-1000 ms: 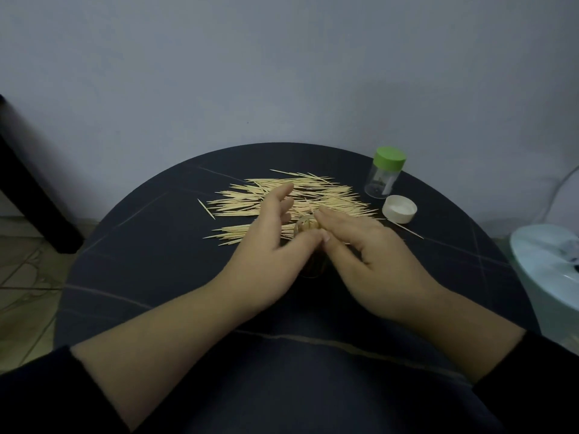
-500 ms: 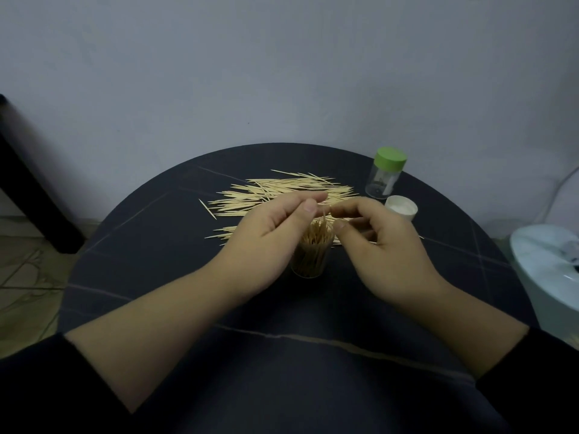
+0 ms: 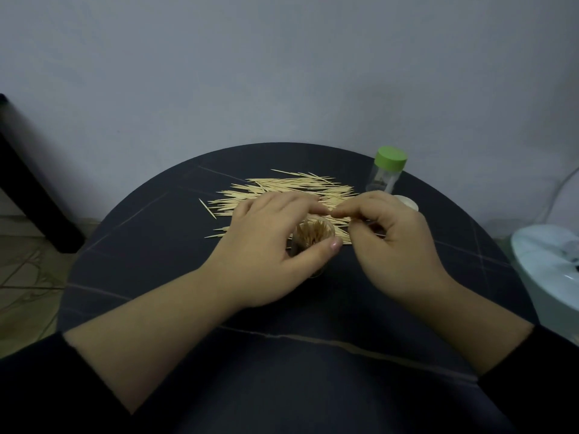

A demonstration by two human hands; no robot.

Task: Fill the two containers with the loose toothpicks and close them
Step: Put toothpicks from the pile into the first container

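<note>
An open clear container (image 3: 313,236), full of upright toothpicks, stands in the middle of the round dark table (image 3: 141,261). My left hand (image 3: 266,242) grips it, thumb on the near side and fingers round the far rim. My right hand (image 3: 394,242) hovers just right of it, fingers curled, thumb and forefinger pinched together at the far rim; whether a toothpick is between them is unclear. A heap of loose toothpicks (image 3: 282,191) lies behind the hands. A second clear container with a green lid (image 3: 387,170) stands closed at the back right. A white lid (image 3: 407,202) peeks out behind my right hand.
A pale wall rises close behind the table. A light blue round object (image 3: 545,277) sits off the table's right edge. A dark furniture leg (image 3: 28,183) stands on the tiled floor at the left.
The toothpicks that stuck up out of the container have sunk inside it. My left thumb has come round to the container's near side, and my right hand has drawn slightly right.
</note>
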